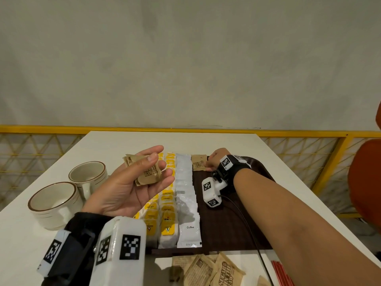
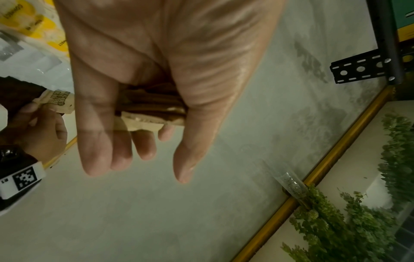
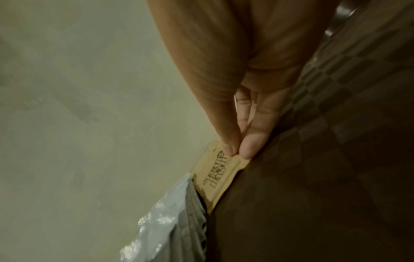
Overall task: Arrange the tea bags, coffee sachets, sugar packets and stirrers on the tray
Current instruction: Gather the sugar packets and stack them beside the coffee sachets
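Note:
My left hand [image 1: 157, 168] is raised palm up over the tray's left side, its thumb pinning a small stack of brown sugar packets [image 1: 147, 174] against the fingers; the left wrist view shows the stack [image 2: 145, 118] edge-on. At the far end of the dark brown tray [image 1: 226, 228], my right hand [image 1: 210, 163] pinches the edge of one sugar packet [image 1: 199, 163] lying beside the coffee row. The right wrist view shows thumb and finger [image 3: 238, 148] meeting on that packet [image 3: 216, 179]. Rows of yellow tea bags [image 1: 167, 205] and white coffee sachets [image 1: 186, 195] fill the tray's left half.
Two cream cups [image 1: 88, 176] [image 1: 53, 203] stand on the white table left of the tray. Loose sugar packets [image 1: 216, 269] and red stirrers [image 1: 282, 273] lie on the table in front of the tray. A yellow railing [image 1: 185, 130] runs behind the table. An orange chair [image 1: 367, 182] is at right.

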Demonstrator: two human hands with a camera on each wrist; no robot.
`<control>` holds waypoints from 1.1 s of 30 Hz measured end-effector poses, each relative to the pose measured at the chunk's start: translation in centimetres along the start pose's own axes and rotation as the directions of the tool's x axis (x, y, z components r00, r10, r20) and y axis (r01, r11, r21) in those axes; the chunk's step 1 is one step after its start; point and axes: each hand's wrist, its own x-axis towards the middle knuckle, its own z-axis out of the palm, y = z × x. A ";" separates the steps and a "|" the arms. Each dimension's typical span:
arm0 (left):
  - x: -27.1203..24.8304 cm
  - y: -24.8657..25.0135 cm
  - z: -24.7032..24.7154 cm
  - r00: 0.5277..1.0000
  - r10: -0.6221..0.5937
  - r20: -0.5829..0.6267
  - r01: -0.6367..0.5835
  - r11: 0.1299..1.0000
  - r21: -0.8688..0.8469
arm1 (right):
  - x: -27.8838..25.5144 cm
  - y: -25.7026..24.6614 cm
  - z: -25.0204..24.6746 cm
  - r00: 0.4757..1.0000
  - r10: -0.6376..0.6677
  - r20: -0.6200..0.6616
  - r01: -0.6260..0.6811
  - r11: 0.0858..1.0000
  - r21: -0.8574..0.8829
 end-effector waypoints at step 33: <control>-0.1 -1.8 1.1 0.996 -0.089 -0.024 0.090 0.994 0.069 | -19.4 -8.5 -0.2 0.584 -0.773 0.248 0.812 0.564 -0.154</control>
